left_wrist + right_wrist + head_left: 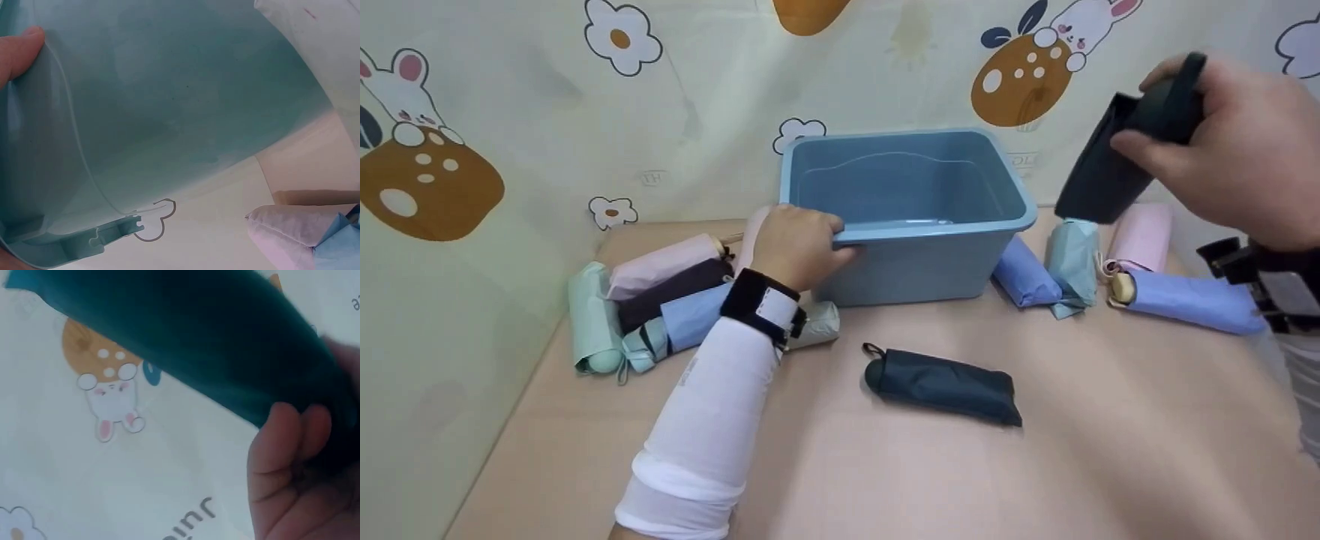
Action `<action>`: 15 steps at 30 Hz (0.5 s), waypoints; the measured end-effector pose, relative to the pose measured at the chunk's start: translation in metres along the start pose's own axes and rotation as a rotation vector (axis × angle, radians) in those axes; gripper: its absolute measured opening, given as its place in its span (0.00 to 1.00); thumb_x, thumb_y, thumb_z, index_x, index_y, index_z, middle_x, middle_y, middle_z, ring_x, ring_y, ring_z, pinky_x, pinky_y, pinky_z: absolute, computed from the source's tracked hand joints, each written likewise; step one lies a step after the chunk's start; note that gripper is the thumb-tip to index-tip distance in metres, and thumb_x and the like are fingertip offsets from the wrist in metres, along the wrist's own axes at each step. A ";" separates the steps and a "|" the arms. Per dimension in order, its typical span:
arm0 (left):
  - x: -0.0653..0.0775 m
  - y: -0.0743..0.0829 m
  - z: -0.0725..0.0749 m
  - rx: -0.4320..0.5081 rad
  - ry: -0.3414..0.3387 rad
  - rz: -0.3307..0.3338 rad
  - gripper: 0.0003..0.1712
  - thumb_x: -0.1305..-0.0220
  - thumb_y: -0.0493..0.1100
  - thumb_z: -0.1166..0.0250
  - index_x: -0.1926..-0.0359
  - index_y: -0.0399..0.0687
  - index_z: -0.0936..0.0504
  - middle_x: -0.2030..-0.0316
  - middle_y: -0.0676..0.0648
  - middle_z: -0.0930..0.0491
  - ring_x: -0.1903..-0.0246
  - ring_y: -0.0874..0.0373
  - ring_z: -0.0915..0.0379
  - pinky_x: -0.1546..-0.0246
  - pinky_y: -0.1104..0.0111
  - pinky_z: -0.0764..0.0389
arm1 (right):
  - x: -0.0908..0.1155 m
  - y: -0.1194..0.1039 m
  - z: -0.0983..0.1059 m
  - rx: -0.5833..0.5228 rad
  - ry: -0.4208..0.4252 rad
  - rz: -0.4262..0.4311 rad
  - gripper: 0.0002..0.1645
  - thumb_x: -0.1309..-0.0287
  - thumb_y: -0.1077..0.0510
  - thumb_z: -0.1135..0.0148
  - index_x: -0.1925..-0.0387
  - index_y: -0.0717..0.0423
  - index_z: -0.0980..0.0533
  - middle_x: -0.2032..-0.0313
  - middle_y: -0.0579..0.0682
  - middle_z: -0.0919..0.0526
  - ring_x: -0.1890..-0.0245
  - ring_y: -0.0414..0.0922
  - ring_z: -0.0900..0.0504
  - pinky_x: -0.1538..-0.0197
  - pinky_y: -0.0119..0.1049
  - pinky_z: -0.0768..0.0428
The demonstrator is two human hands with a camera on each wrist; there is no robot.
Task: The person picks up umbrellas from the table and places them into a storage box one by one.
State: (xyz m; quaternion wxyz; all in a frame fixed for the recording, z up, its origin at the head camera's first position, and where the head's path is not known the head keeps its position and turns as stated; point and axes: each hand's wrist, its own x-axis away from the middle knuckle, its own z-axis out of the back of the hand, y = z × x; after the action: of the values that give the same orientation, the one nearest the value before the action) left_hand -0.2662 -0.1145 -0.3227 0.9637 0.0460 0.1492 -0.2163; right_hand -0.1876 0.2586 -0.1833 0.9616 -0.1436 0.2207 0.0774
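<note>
My left hand (799, 244) grips the near left corner of the rim of a blue plastic bin (911, 262). In the left wrist view, a thumb (25, 53) presses against the bin's side wall. Up at the right, my right hand (1252, 150) holds a dark green folded umbrella (1110, 169) in its sleeve by the handle end, its other end slanting down to the left. The right wrist view shows fingers (281, 439) curled round that dark umbrella (185, 332). Another dark green folded umbrella (949, 386) lies on the table in front of the bin.
Left of the bin lie several folded umbrellas, among them a mint one (594, 315), a pink one (660, 262) and a blue one (697, 315). To its right are more, including a teal one (1072, 259) and a blue one (1192, 300). A patterned wall covering (720, 90) stands behind the table (840, 465).
</note>
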 end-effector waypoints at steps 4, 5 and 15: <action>0.000 0.000 0.000 0.020 0.002 0.007 0.27 0.33 0.64 0.32 0.77 0.50 0.24 0.79 0.49 0.20 0.70 0.47 0.20 0.50 0.51 0.22 | -0.015 -0.018 -0.002 -0.089 0.075 -0.030 0.30 0.25 0.50 0.41 0.31 0.60 0.33 0.38 0.71 0.22 0.45 0.74 0.17 0.39 0.68 0.23; 0.000 0.000 0.000 0.022 0.005 0.008 0.27 0.33 0.64 0.32 0.78 0.50 0.24 0.79 0.49 0.20 0.71 0.47 0.21 0.50 0.51 0.22 | -0.019 -0.023 -0.003 -0.114 0.067 -0.031 0.30 0.26 0.50 0.40 0.31 0.60 0.33 0.37 0.69 0.22 0.43 0.71 0.17 0.38 0.66 0.23; 0.000 0.000 -0.002 0.020 0.032 -0.007 0.25 0.34 0.61 0.32 0.79 0.50 0.27 0.79 0.49 0.20 0.70 0.46 0.19 0.54 0.51 0.22 | -0.067 -0.063 -0.054 -0.152 -0.116 0.089 0.20 0.28 0.58 0.40 0.41 0.65 0.29 0.42 0.64 0.22 0.42 0.63 0.21 0.35 0.60 0.23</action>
State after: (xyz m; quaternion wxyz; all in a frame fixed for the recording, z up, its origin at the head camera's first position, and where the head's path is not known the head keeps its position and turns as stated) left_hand -0.2669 -0.1143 -0.3246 0.9599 0.0588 0.1627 -0.2205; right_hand -0.2558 0.1768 -0.1850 0.9546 -0.2017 0.1645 0.1446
